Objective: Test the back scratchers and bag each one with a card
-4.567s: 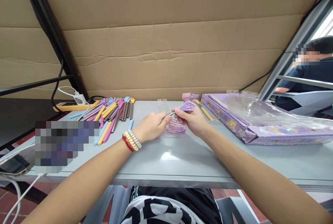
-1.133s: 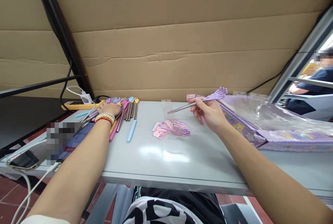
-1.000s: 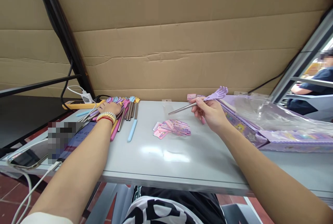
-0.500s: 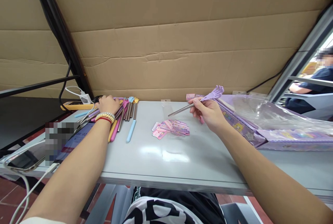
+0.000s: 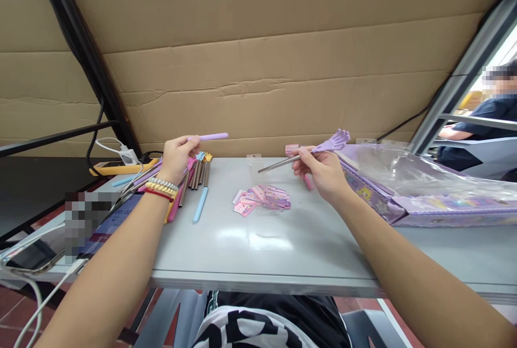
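Note:
My left hand [image 5: 180,155] is raised above the left side of the table, closed around a purple handle tube [image 5: 214,137] that points to the right. Pinched in my right hand [image 5: 321,172] is a back scratcher with a purple hand-shaped head [image 5: 333,141] and a bare metal rod [image 5: 278,165] pointing left. Below my left hand lie several scratcher pieces with metal rods and coloured heads, among them a light blue handle [image 5: 201,204]. A pile of small pink printed cards [image 5: 262,199] lies between my hands. Part of a pink piece [image 5: 308,181] shows under my right hand.
To the right stands a purple printed box [image 5: 452,217] with clear plastic film [image 5: 436,178] over it. A small clear bag [image 5: 257,169] lies near the cardboard wall [image 5: 258,68]. Phones and white cables [image 5: 34,251] sit at the left, near a yellow device [image 5: 125,166].
My left hand has lifted from the pile of scratcher pieces and moved slightly right, now with a purple handle tube in it. My right hand still holds the purple scratcher, almost unmoved.

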`<action>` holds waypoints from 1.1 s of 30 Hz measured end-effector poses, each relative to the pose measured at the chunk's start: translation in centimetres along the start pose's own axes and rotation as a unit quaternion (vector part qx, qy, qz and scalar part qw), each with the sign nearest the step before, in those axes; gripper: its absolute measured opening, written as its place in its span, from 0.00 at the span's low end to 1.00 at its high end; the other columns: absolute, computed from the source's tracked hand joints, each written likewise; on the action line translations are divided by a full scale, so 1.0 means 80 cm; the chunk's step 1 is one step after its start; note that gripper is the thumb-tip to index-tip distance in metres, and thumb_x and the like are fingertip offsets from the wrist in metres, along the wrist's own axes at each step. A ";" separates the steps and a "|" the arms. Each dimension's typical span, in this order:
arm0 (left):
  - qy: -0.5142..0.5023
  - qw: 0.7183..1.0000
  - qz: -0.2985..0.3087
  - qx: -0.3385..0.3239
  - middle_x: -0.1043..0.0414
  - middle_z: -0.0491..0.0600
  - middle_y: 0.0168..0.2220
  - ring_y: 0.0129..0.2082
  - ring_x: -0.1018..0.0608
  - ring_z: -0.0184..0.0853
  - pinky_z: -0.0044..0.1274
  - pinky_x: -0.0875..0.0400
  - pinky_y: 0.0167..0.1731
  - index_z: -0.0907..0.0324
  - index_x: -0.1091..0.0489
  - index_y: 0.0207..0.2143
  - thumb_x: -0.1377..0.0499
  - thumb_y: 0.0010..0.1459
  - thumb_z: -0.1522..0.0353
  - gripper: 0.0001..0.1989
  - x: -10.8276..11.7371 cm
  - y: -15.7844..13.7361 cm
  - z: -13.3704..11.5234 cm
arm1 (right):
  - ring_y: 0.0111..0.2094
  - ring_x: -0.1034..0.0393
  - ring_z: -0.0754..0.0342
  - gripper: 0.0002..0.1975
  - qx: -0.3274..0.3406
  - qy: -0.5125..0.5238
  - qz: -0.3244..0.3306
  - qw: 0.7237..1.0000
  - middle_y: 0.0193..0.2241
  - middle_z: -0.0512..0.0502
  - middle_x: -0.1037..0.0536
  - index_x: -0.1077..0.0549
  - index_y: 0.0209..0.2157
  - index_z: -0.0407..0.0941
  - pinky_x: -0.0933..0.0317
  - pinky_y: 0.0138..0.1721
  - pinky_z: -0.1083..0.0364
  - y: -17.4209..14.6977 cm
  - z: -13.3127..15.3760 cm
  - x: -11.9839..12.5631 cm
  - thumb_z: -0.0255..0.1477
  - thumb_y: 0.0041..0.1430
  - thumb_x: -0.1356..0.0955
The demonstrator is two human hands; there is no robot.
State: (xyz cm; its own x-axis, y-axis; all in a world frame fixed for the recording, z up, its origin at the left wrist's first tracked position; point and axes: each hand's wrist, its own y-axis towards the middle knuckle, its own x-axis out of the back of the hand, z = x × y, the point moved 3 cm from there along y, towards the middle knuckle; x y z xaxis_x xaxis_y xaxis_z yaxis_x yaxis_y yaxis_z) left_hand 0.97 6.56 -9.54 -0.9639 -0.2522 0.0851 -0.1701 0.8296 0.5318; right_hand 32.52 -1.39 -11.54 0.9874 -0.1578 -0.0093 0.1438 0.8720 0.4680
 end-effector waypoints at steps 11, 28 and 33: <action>-0.133 0.975 0.175 0.035 0.29 0.48 0.24 0.22 0.29 0.29 0.24 0.33 0.24 0.64 0.29 0.31 0.36 0.44 0.62 0.14 -0.056 -0.047 -0.023 | 0.21 0.32 0.59 0.20 -0.018 0.011 -0.050 0.999 0.19 0.49 0.27 0.27 0.30 0.41 0.34 0.24 0.58 0.005 0.000 0.007 0.45 0.46 0.28; -0.057 0.981 0.183 -0.018 0.35 0.43 0.21 0.19 0.34 0.27 0.23 0.39 0.22 0.64 0.29 0.42 0.42 0.52 0.60 0.19 -0.066 -0.057 -0.018 | 0.24 0.29 0.57 0.16 -0.052 0.115 -0.043 0.991 0.20 0.50 0.25 0.27 0.31 0.44 0.33 0.33 0.55 0.003 0.003 0.010 0.43 0.48 0.29; -0.048 0.983 0.177 -0.023 0.33 0.45 0.22 0.20 0.33 0.27 0.23 0.38 0.22 0.66 0.29 0.45 0.43 0.53 0.60 0.22 -0.065 -0.058 -0.018 | 0.26 0.27 0.55 0.16 -0.074 0.142 -0.029 0.987 0.21 0.49 0.24 0.28 0.31 0.44 0.33 0.34 0.54 0.004 0.001 0.008 0.42 0.48 0.29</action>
State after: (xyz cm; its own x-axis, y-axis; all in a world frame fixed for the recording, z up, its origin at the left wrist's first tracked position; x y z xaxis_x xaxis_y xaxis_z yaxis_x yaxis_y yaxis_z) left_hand 7.06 3.30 -11.27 -0.9765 0.0976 0.1923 0.1859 0.8326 0.5218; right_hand 33.17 -1.30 -11.32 0.9525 -0.0918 -0.2903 0.1882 0.9270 0.3244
